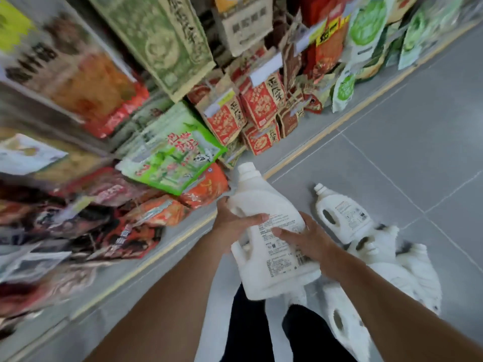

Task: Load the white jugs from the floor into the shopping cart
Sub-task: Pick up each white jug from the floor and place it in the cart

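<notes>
Head view: both hands hold one white jug (271, 239) above the grey floor (392, 158), cap end pointing away from the person, printed label facing up. The left hand (232, 226) is closed around the jug's handle side, fingers curled over the upper edge of the label. The right hand (311, 241) is pressed against the jug's right side, fingers spread across the label, gripping it. Just right of the held jug, a second jug (342, 215) lies on the floor with its cap pointing away and its handle opening visible. Nearer the person than that second jug, a pile of jugs (392, 273) lies on the floor, touching one another; blur prevents a count. Below the held jug, dark trouser legs (251, 330) show. Left of the held jug, shelves (130, 126) carry packaged goods in red, green and brown wrapping, heavily blurred. A yellow line (300, 150) runs along the shelf base beyond the held jug.
</notes>
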{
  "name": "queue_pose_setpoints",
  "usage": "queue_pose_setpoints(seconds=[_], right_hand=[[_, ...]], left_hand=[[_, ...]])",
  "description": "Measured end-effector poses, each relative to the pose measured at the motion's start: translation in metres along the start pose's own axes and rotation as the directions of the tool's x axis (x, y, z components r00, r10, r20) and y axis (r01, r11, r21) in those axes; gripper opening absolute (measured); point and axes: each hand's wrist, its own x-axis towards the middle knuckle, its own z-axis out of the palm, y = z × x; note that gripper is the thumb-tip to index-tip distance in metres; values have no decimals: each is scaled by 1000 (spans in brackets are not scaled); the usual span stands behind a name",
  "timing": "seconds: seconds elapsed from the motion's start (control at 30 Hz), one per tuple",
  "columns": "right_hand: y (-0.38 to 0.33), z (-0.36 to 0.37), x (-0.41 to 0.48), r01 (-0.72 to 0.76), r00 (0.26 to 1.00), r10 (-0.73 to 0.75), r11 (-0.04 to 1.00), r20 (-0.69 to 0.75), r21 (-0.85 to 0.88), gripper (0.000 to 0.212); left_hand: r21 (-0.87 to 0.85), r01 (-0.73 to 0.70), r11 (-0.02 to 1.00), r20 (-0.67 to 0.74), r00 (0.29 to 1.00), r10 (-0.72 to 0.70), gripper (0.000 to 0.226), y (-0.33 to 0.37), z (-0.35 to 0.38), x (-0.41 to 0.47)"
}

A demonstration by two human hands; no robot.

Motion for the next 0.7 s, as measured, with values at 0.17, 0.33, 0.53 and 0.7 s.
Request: queue_pose_setpoints(seconds=[0.17,0.33,0.53,0.7], right_hand=[[-45,45,-71,87,990,-75,991,119,-99,55],[-71,106,-108,148,965,-95,967,245,-207,62],[-79,219,-156,216,920,-87,927,383,-307,63],[-53,333,-206,272,880,-62,878,471,-393,62]], left_hand=[[-73,-82,994,-128,989,73,137,-8,-66,-80],[-206,-123,971,-287,956,60,134,-44,-132,-144],[-362,-106,926,-404,913,-54,122,-115,-222,-221],[-480,-137,866,-436,894,-100,123,-205,-309,-280]])
